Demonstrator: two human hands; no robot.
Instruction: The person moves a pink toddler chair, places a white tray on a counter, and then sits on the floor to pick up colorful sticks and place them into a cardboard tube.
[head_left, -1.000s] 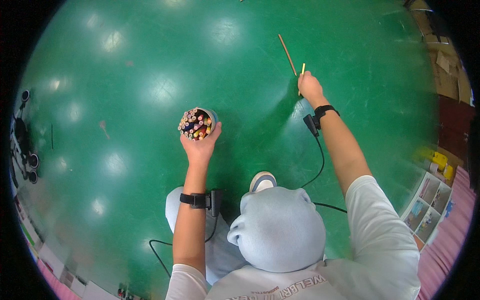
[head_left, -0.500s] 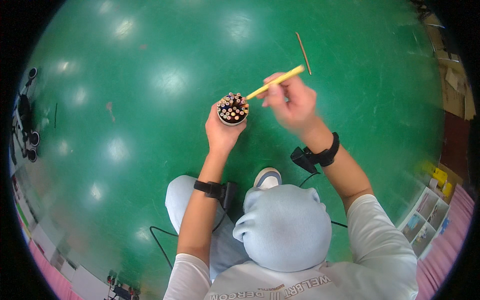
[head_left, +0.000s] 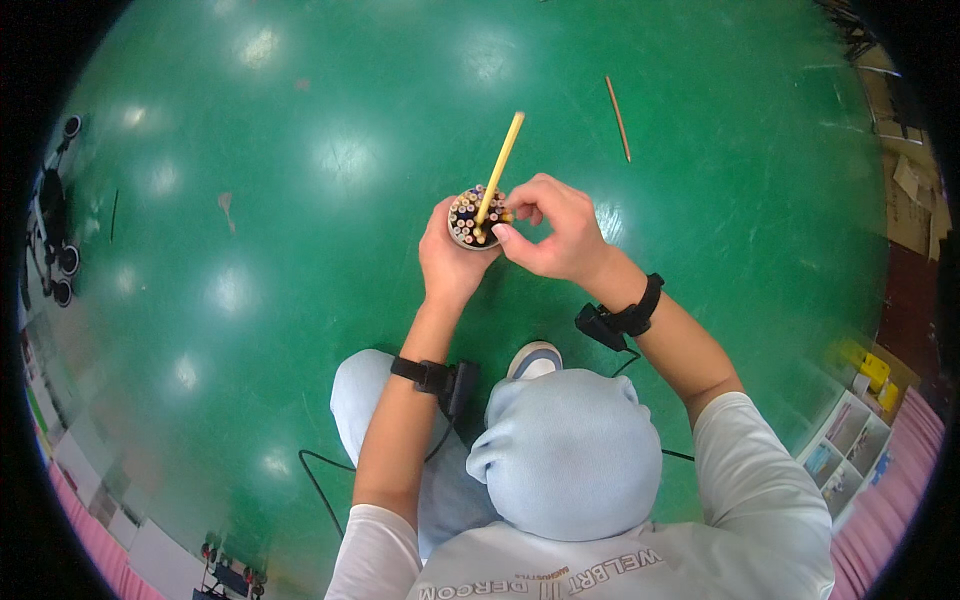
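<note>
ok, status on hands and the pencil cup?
Left hand grips pencil cup. Right hand pinches yellow pencil, tip in cup. One brown pencil loose on green floor.

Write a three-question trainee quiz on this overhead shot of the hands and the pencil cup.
1. True or false: the left hand holds the round pencil cup.
2. What is the right hand putting into the cup? A) yellow pencil B) ruler C) brush
3. What lies alone on the green floor, up and right of the hands?

Key
1. True.
2. A: the yellow pencil stands tilted, its lower end among the others.
3. A brown pencil.
</note>
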